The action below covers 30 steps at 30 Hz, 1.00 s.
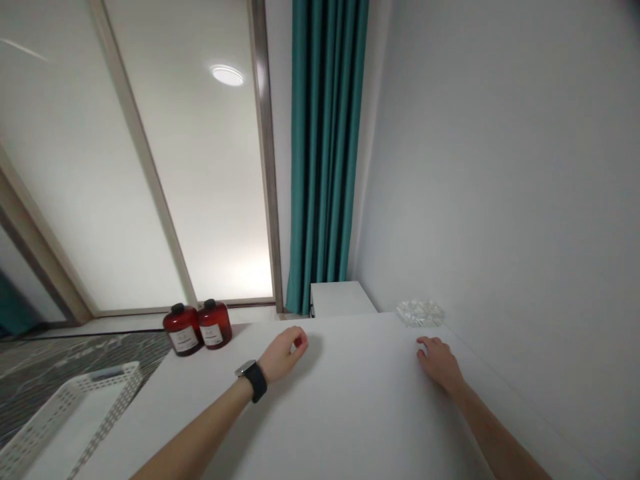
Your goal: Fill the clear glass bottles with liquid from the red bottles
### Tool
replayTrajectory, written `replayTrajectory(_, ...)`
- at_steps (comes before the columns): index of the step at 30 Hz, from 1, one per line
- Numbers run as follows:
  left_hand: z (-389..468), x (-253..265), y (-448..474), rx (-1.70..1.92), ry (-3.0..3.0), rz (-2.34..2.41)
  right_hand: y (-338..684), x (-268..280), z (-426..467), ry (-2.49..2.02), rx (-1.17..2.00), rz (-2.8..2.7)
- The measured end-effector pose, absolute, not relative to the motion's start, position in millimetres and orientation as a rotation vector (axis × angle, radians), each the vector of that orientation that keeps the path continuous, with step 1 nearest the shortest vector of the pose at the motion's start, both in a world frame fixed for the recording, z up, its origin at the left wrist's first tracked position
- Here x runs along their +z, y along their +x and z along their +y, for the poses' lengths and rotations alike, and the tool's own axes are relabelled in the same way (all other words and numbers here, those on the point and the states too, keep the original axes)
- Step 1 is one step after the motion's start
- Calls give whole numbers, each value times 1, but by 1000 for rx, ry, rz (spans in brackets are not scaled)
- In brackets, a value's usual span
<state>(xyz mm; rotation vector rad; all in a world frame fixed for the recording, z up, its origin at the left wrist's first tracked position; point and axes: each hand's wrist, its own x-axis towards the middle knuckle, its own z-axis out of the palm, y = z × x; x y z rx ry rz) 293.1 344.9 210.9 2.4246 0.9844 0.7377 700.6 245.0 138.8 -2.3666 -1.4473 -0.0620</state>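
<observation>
Above the white tabletop [345, 393], my left hand [283, 353] has its fingers curled in toward the thumb, with nothing visible in it. A dark-banded watch [255, 380] is on that wrist. My right hand [440, 363] is at the right side of the table, fingers loosely bent and apart, holding nothing. Just beyond its fingertips, without contact, sits a clear, patterned glass-like dish [420, 313] against the wall. Two dark red bottles with black caps and white labels, a left one [183, 330] and a right one [215, 325], stand side by side left of my left hand.
A white perforated basket [75, 407] lies lower left, beside the table. Past the far edge is a white cabinet [343, 299] in front of a green curtain [325, 153]. The wall [500, 167] bounds the table's right side; frosted sliding doors [200, 167] stand behind.
</observation>
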Motion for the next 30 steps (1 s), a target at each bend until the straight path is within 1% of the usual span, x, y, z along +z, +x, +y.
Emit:
replayTrajectory(5, 320, 217, 242, 721, 2409, 1068, 651, 145, 264, -2223, 4, -1519)
replayTrajectory(10, 296, 209, 201, 632, 2422, 1148, 565, 156, 277, -1968, 122, -1726)
replayTrajectory(14, 285, 193, 188, 562, 2466, 1231, 490, 158, 263, -1765, 198, -1900)
replayTrajectory(18, 279, 176, 188, 529, 2501, 1289, 440, 155, 239, -1704, 256, -1989)
replayTrajectory(24, 271, 165, 188, 601, 2524, 1256, 423, 146, 227, -1790, 117, -1937)
replayTrajectory(30, 273, 163, 186, 682, 2467, 1227, 429, 142, 226, -1738, 172, -1963)
